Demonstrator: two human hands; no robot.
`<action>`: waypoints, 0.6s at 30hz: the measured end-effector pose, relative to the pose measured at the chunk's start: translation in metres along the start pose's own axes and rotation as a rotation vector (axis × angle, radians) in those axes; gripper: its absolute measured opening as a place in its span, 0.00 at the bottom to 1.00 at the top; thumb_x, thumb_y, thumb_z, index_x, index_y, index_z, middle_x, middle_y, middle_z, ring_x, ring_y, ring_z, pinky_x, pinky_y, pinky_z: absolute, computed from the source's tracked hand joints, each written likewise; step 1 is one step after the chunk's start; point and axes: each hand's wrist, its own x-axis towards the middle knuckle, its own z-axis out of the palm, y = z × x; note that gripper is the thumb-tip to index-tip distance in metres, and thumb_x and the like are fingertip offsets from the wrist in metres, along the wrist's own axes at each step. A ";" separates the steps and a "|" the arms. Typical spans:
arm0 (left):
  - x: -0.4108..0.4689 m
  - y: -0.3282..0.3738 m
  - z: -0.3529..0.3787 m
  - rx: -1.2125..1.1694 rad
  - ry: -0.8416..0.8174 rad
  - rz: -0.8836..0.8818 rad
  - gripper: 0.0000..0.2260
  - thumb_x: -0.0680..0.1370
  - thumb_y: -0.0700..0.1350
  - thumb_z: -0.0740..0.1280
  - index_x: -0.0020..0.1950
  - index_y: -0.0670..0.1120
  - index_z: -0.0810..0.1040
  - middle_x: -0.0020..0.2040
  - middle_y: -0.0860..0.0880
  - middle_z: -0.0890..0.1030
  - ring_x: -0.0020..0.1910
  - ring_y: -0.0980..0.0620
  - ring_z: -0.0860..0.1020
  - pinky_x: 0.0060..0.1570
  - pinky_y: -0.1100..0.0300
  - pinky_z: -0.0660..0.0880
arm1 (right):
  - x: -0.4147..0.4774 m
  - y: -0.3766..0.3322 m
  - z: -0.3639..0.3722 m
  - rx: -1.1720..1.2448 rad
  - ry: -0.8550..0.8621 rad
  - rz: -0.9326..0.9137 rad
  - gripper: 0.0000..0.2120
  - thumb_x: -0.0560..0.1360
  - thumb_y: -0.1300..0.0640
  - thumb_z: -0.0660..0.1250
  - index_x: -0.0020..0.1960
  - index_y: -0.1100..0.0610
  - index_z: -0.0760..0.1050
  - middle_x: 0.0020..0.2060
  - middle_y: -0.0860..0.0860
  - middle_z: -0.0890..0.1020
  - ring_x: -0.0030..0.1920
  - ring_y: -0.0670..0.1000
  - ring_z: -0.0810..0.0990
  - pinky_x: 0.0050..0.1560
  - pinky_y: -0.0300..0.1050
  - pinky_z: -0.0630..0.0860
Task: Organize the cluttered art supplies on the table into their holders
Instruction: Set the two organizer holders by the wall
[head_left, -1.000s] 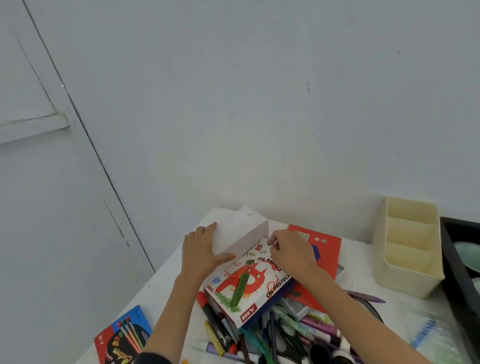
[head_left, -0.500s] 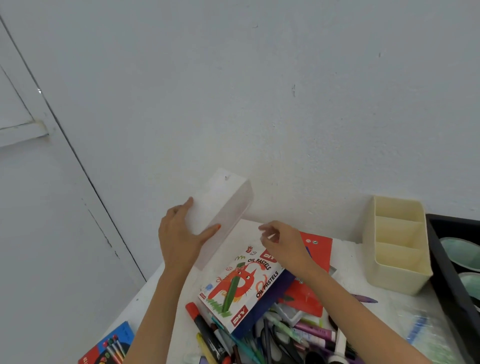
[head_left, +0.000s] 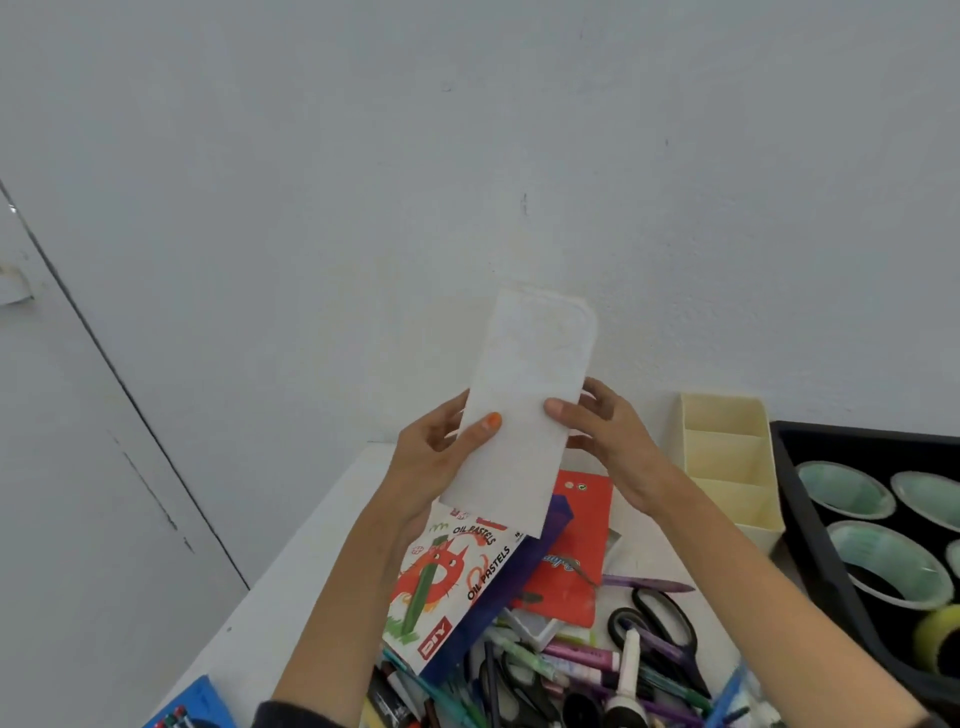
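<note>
Grips white box at left edge with left hand, thumb laid across front, pinches right edge with right hand, thumb on front.

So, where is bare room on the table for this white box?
The widest bare patch of the table lies between its left edge and the oil pastels box. A smaller one lies between the red booklet and the cream holder. The near side is crowded with pens and scissors.
</note>
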 end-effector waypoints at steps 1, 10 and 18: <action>0.003 -0.002 0.008 0.013 -0.010 0.009 0.25 0.68 0.54 0.73 0.63 0.50 0.76 0.55 0.49 0.82 0.48 0.49 0.83 0.47 0.51 0.80 | -0.003 -0.004 -0.006 -0.049 0.074 -0.015 0.38 0.61 0.47 0.78 0.67 0.55 0.68 0.55 0.53 0.80 0.51 0.50 0.82 0.44 0.41 0.77; 0.019 0.013 0.107 0.102 -0.033 0.103 0.33 0.68 0.63 0.71 0.69 0.53 0.69 0.63 0.55 0.75 0.60 0.56 0.75 0.61 0.53 0.73 | -0.030 -0.009 -0.040 -0.556 0.669 -0.177 0.47 0.50 0.32 0.77 0.62 0.45 0.61 0.54 0.40 0.75 0.52 0.44 0.78 0.49 0.51 0.78; 0.038 -0.013 0.128 0.148 -0.005 0.188 0.09 0.80 0.41 0.60 0.57 0.45 0.75 0.51 0.43 0.81 0.50 0.46 0.80 0.51 0.44 0.78 | -0.048 0.007 -0.069 -0.739 0.628 -0.400 0.13 0.75 0.61 0.66 0.58 0.51 0.72 0.52 0.42 0.79 0.43 0.39 0.77 0.40 0.43 0.79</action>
